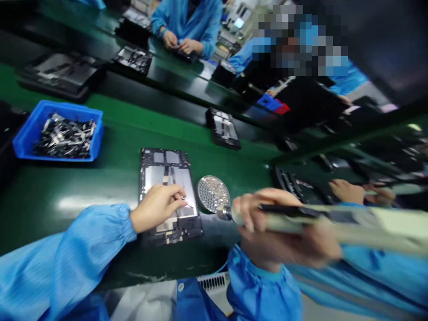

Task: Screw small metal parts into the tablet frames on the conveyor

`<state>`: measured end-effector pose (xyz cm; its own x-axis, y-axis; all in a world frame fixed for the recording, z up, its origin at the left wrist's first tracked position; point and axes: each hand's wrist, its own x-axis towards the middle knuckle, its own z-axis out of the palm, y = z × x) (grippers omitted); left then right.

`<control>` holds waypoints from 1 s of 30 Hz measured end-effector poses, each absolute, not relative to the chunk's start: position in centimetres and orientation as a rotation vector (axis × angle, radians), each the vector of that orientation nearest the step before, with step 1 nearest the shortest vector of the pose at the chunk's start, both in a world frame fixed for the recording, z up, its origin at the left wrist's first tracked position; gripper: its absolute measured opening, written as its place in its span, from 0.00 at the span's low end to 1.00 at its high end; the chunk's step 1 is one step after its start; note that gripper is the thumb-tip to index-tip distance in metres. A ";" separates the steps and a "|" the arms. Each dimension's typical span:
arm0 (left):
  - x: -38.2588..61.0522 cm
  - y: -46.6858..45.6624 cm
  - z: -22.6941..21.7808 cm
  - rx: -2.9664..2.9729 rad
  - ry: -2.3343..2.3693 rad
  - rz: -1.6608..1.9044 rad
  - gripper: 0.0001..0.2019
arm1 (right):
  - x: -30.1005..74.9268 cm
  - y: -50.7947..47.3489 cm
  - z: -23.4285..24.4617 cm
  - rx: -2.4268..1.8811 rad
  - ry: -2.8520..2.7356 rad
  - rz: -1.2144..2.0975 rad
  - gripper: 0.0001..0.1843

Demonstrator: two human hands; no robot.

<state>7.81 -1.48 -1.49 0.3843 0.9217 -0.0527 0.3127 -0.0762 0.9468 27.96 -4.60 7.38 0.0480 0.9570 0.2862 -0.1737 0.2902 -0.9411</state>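
tablet [183, 180] on bench [117, 178]; left hand [157, 207] over it, pinching small piece [188, 205]; right hand [267, 244] clasping power screwdriver [283, 224].

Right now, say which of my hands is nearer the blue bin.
Left. Your left hand is over the tablet, right of the bin; your right hand is farther right, past the dish.

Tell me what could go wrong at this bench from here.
The left hand pinches a small thin item over the opened tablet; dropped, it might lodge inside. The right hand grips what looks like an electric screwdriver, its tip near the round metallic dish; a bump could upset the dish. Small parts heaped in the blue bin could spill if knocked.
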 end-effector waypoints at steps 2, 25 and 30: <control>7.3 -1.0 -1.1 1.551 1.079 0.802 0.06 | 29.4 -2.6 6.1 -0.808 -1.117 0.942 0.20; 2.4 5.7 0.9 1.251 1.637 1.138 0.15 | 31.5 1.8 0.0 -1.031 -0.858 0.788 0.21; 1.7 6.2 0.3 1.241 1.721 1.118 0.14 | 31.3 1.7 0.2 -1.016 -0.828 0.786 0.21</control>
